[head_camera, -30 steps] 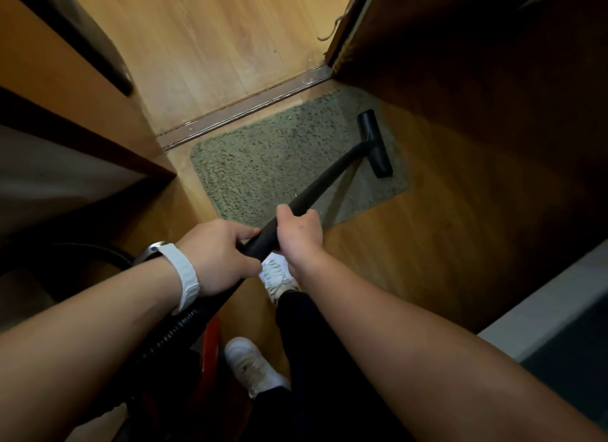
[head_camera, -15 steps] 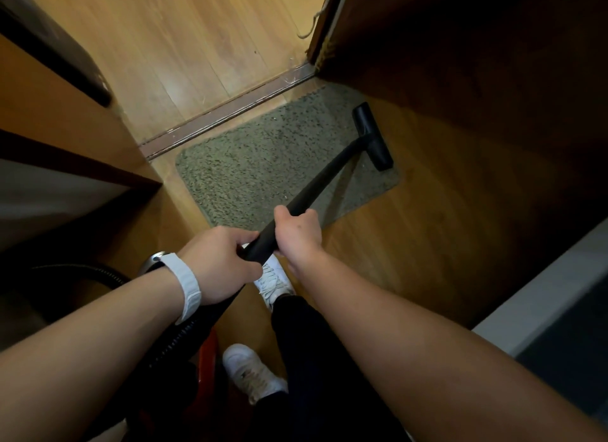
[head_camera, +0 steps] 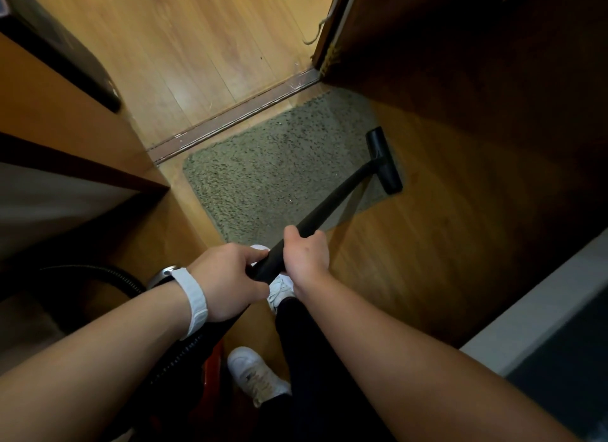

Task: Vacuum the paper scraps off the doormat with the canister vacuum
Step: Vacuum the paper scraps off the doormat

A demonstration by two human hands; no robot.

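A grey-green speckled doormat (head_camera: 273,171) lies on the wooden floor by the door threshold. The black vacuum wand (head_camera: 332,201) runs from my hands up to the black floor nozzle (head_camera: 384,160), which rests along the mat's right edge. My left hand (head_camera: 227,282), with a white watch strap at the wrist, grips the wand's lower end. My right hand (head_camera: 307,255) grips the wand just above it. A tiny pale fleck shows on the mat near the wand; other paper scraps are too small to tell. The red canister (head_camera: 214,366) shows partly under my left forearm.
A metal threshold strip (head_camera: 237,115) crosses behind the mat. A wooden door (head_camera: 460,63) stands to the right, wooden furniture (head_camera: 65,125) to the left. The black hose (head_camera: 105,273) loops at the left. My white shoes (head_camera: 256,375) stand below my hands. A pale ledge (head_camera: 543,313) fills the lower right.
The nozzle has slid toward me along the mat's right edge, its near end now at the mat's near right corner. Both hands keep their grip on the wand.
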